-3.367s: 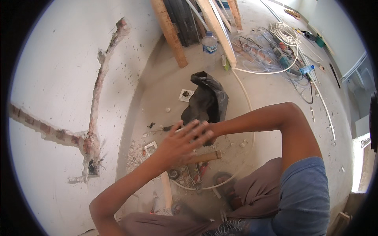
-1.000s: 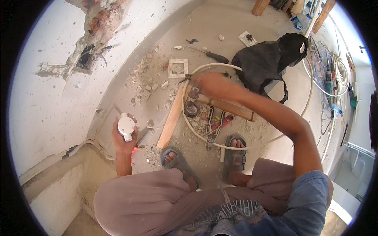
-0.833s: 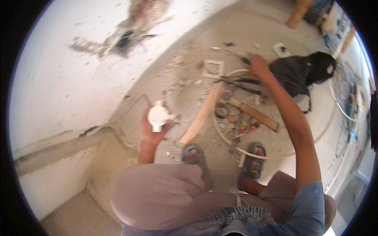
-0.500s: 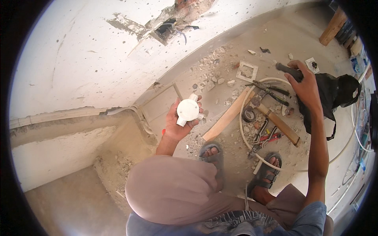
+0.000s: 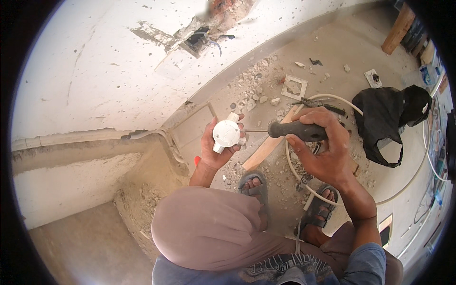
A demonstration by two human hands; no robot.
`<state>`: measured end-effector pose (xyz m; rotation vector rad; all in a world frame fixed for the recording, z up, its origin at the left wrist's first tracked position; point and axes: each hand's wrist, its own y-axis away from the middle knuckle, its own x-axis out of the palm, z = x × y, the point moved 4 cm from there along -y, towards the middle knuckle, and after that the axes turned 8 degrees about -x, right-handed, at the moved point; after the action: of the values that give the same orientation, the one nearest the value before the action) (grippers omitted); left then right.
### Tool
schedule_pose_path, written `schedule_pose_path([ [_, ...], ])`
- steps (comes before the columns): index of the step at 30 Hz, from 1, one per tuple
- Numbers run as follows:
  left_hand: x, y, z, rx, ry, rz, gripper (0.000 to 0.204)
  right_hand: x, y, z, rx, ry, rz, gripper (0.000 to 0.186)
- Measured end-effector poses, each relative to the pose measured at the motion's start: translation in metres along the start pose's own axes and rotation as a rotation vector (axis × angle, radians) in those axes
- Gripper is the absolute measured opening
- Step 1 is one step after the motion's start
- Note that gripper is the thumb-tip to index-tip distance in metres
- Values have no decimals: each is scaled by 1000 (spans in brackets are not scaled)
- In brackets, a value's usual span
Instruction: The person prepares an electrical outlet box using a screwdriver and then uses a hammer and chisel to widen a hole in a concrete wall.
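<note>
White round box [image 5: 226,133] is the reference: it's up off the floor, cradled in the left grip [image 5: 212,153], thumb on one side, fingertips curled round the other. Flat lid faces up at the person, likely so it can be seen and stays accessible; cupping from below leaves the lid clear.

Right of the box, right grip [image 5: 328,142] is wrapped on the black handle of a screwdriver [image 5: 298,131], fingers bent, no slack that I can see. Shaft points left at the box, roughly level in view, probably to line it up. Tip ends by the left fingers; can't tell if it touches.

Floor, right of box: wood strip [image 5: 267,151] just beside, black bag [image 5: 378,107] well apart. White square frame [image 5: 294,87] lies beyond, up-right.
</note>
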<state>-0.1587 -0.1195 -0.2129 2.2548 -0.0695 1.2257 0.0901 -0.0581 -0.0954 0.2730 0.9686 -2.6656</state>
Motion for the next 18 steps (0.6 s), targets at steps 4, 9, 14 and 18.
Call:
schedule_pose_path([
  [4,6,1,1,-5,-7,-26,81,1,0,0,-20,-4,8,37],
  [9,8,-1,3,-11,-69,-66,80,-1,1,-4,-21,17,12,36],
  [14,6,-5,8,-12,-131,-127,73,-2,3,-4,-51,64,90,32],
  [18,0,-1,9,12,-236,-221,68,0,-9,3,-53,70,323,27],
])
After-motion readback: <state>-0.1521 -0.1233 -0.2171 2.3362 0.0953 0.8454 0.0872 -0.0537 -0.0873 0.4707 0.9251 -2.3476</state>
